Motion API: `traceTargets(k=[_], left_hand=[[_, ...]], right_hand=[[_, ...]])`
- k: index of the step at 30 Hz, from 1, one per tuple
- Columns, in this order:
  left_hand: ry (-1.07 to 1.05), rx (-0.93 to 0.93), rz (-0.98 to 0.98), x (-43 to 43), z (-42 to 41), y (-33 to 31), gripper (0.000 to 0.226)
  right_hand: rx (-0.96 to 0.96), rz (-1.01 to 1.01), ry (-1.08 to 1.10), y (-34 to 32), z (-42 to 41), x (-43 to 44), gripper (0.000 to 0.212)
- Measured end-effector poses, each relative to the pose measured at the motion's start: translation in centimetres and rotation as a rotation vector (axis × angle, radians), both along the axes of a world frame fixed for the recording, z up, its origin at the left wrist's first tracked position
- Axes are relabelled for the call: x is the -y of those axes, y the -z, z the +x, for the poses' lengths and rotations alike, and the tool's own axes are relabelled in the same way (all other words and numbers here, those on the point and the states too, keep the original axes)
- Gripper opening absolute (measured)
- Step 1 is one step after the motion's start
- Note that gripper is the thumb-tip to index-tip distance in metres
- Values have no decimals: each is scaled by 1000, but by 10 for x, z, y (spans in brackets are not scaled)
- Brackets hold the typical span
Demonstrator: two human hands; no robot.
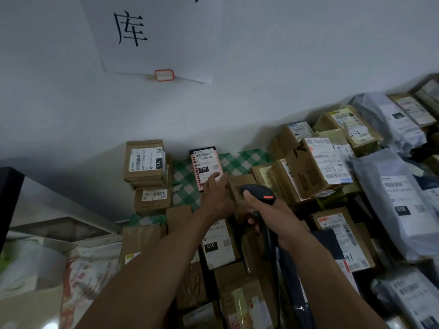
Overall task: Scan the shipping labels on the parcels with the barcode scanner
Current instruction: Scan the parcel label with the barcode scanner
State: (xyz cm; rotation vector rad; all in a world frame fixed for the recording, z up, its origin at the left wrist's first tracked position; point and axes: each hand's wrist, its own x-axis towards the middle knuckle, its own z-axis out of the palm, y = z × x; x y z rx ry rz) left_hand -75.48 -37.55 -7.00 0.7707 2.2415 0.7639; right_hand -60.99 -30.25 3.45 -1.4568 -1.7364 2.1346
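My right hand (268,212) grips a black barcode scanner (260,193) with a red strip on its head; its dark cable runs down along my forearm. The scanner's head faces the far wall, over a small brown box (238,184). My left hand (216,193) reaches forward, fingers stretched out and touching the lower edge of a pink parcel (206,168) with a white shipping label marked 070. That parcel lies on a green checked cloth (240,160) by the wall.
A stack of brown boxes (146,165) marked 010 stands left of the pink parcel. Many labelled cartons (316,167) and grey mailer bags (399,205) crowd the right side. More boxes (217,245) lie under my arms. A paper sign (147,36) hangs on the white wall.
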Motion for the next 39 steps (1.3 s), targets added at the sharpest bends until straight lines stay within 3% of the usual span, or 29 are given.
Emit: traceTargets(k=[3, 6, 9, 13, 18, 24, 29, 33, 39], left_hand=[[37, -1, 14, -1, -21, 2, 122], [-155, -90, 149, -4, -50, 10, 96], [-272, -49, 34, -11, -67, 29, 79], [-249, 99, -117, -23, -74, 45, 94], [-303, 89, -139, -27, -77, 49, 125], [-475, 184, 76, -20, -67, 31, 130], [-509, 160, 272, 6, -49, 3, 103], [-518, 516, 657, 25, -29, -36, 59], [-434, 805, 885, 60, 15, -91, 80]], right_hand=[[6, -6, 0, 4, -1, -2, 32], [14, -17, -7, 9, -1, -5, 33], [27, -17, -14, 15, -1, -9, 38], [36, -4, -14, 21, -6, -15, 39], [38, -24, -18, 31, -9, -16, 41], [63, -25, 41, 42, -20, -15, 48], [69, -22, 65, 31, -27, -9, 42], [-27, -9, 100, 7, -21, -1, 34], [-258, 70, 203, -43, 1, 25, 39]])
